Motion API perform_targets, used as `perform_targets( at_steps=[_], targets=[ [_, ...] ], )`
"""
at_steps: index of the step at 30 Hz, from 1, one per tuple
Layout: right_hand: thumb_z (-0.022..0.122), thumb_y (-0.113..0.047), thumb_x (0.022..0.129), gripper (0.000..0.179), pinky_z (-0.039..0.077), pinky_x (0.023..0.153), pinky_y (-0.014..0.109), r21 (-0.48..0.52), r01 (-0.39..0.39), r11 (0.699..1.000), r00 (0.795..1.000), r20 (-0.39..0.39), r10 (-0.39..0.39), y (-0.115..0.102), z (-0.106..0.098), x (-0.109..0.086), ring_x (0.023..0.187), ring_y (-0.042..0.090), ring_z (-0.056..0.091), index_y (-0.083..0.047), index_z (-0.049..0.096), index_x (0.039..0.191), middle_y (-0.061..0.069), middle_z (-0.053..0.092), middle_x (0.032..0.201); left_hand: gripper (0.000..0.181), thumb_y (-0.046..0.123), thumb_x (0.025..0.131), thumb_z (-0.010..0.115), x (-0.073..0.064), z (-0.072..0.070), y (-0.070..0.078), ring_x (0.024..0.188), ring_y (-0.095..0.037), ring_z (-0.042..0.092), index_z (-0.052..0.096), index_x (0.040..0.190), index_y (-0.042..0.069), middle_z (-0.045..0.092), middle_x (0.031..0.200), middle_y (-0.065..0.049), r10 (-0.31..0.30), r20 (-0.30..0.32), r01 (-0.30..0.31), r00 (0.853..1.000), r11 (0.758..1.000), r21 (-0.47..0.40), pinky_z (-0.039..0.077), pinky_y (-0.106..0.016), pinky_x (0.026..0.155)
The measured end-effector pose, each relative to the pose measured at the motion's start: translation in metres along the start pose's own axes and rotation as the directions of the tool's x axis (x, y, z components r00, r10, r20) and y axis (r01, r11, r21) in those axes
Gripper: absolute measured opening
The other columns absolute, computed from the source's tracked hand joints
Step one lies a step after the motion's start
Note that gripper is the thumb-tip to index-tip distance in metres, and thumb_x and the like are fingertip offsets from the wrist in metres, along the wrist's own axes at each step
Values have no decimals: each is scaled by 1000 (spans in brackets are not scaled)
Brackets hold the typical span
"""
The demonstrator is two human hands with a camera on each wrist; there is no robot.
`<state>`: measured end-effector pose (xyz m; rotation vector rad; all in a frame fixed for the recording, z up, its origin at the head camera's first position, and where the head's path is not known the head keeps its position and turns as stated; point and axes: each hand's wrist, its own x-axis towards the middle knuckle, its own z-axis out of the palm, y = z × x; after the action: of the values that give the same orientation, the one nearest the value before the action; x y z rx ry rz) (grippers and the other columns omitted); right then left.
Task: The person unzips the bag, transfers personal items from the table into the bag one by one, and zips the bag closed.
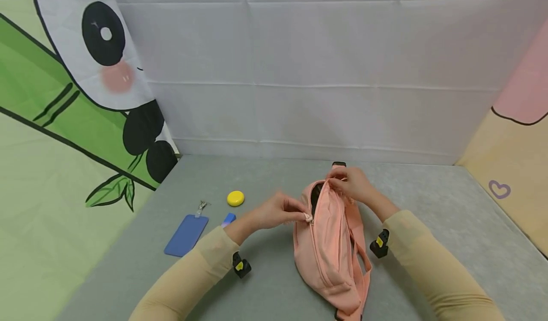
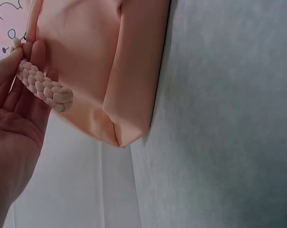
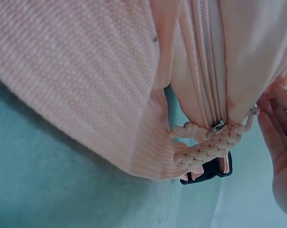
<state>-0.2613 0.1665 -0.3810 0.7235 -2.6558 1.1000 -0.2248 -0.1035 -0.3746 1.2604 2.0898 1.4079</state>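
Yellow disc (image 1: 235, 198), blue badge holder (image 1: 185, 238)

The left sleeve (image 1: 188, 276) is plain pale beige, with a small black camera (image 1: 242, 267) marked yellow beside its cuff (image 1: 219, 248). Across from the left sleeve, the right sleeve (image 1: 436, 264) matches, creased, with a similar second camera (image 1: 379, 245).

The bag (image 1: 331, 249) at the left grip (image 1: 284, 210) and right grip (image 1: 352, 183) is smooth, matt cloth; the cord (image 2: 44, 86) at the left grip is knobbly braid. Near the right grip, the strap (image 3: 81, 80) is rough webbing, the zip slider (image 3: 217, 127) shiny metal, the buckle (image 3: 212, 173) dark plastic.
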Motion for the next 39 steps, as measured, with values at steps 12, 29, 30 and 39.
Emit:
perform_targets(
  at_steps=[12,29,30,39],
  targets=[
    [62,-7,96,13,54,76,44,27,-49,998,999,8,48,-1,-1,-2,91,29,65,-5,72,103,9,68,97,13,-1,92,64,-18,16,6,73,-31,65,72,100,-6,72,89,-8,77,141,-66,987,994,-83,54,-51,65],
    [62,-6,95,12,54,75,44,8,-49,999,999,3,49,19,-3,3,87,29,65,-3,73,100,11,69,95,14,1,91,66,-20,59,10,87,4,61,73,101,-5,72,96,-10,141,341,-133,930,990,-44,54,-25,74],
    [62,-6,95,12,54,75,44,4,-52,999,999,0,52,20,-4,4,88,29,66,-3,73,100,11,69,95,14,0,91,66,-19,60,10,89,3,61,73,101,-6,72,97,-10,144,350,-135,926,990,-50,54,-25,75],
    [62,-6,95,14,53,76,45,7,-41,999,999,3,41,33,-8,12,90,31,65,-2,73,103,13,69,98,16,-1,92,63,-5,68,5,87,6,59,72,103,-8,72,96,-16,71,391,-58,918,997,-44,53,-22,75]
  ],
)
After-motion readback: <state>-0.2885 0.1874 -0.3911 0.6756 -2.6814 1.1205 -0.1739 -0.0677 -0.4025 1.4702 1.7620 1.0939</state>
